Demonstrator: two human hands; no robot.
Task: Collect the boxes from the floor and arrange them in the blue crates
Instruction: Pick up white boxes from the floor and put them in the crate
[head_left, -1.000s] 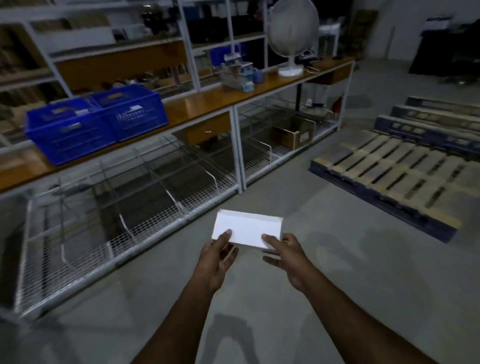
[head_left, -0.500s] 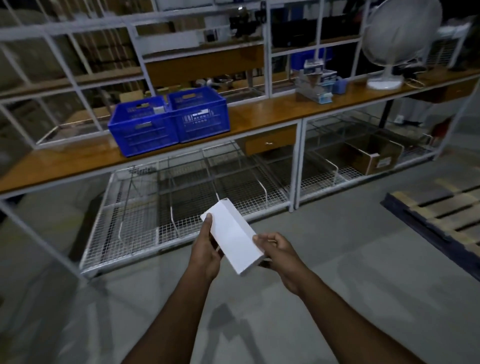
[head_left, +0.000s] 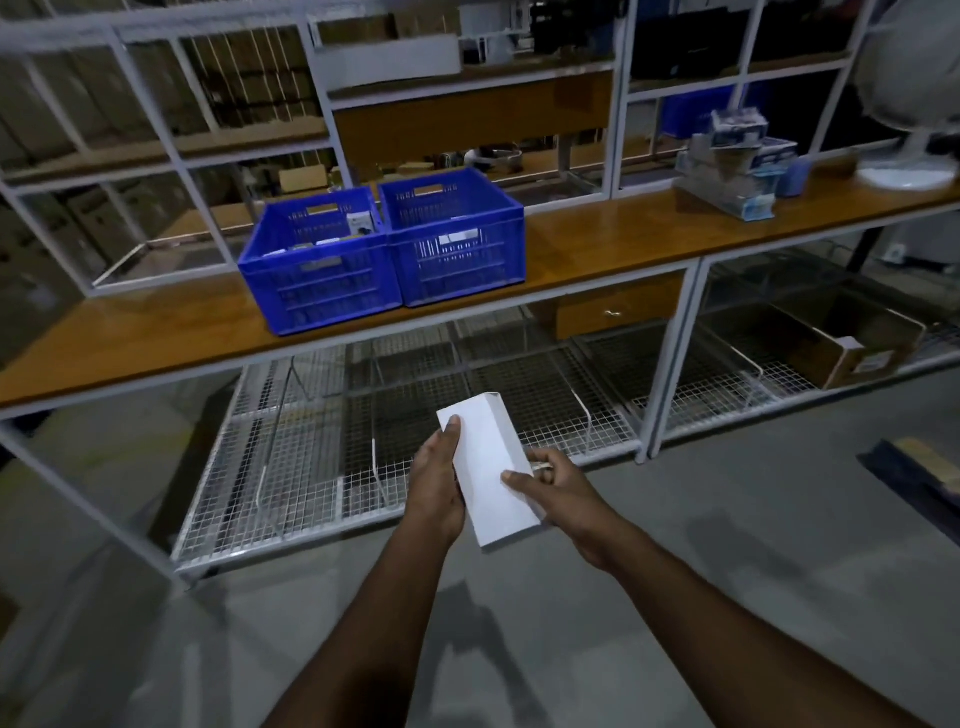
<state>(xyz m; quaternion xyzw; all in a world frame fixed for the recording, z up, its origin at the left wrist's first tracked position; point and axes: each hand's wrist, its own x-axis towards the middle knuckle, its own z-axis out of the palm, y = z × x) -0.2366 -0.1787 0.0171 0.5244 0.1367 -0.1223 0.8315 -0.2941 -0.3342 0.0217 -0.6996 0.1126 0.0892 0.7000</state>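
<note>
The shelving has swung square in front of me and the two blue crates now sit at twelve o'clock on the wooden shelf, so I'm lined up to drop this in. The white box, turned lengthwise now, is pinched between my left hand at nine o'clock and my right hand at three. Nothing blocks the lift; a cardboard carton at two o'clock and a fan at one sit well aside.

A plain white box is showing up bright against the grey floor. Two vivid blue crates, slotted in rows, are sitting on the orange-brown wooden desk, and white wire mesh is gridding the lower shelf.
</note>
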